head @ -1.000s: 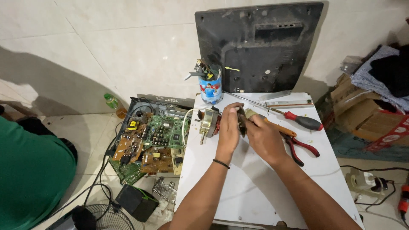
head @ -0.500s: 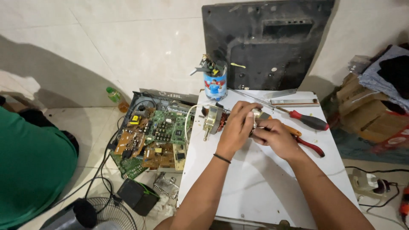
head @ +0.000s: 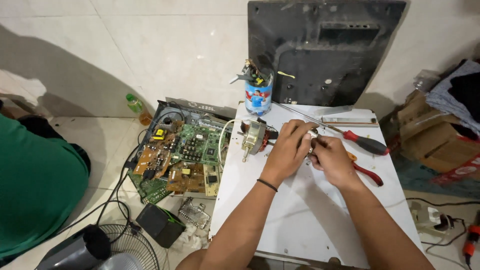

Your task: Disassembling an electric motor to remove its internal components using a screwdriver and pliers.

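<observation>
Over a white table top (head: 320,210), my left hand (head: 287,150) and my right hand (head: 332,160) are closed together around a small metal part (head: 312,136), mostly hidden by the fingers. Just left of my left hand lies a small electric motor (head: 254,136) with copper windings and white wires. A red-handled screwdriver (head: 365,144) lies past my right hand, and red-handled pliers (head: 367,172) poke out beside it.
A can holding tools (head: 258,95) and a black panel (head: 325,50) stand at the table's back. Circuit boards (head: 180,155) lie on the floor at left, with a fan (head: 115,250) and a person in green (head: 35,185). Cardboard boxes (head: 430,140) sit at right.
The view has shifted slightly. My hands stayed together at the same spot, turning the small part between the fingers.
</observation>
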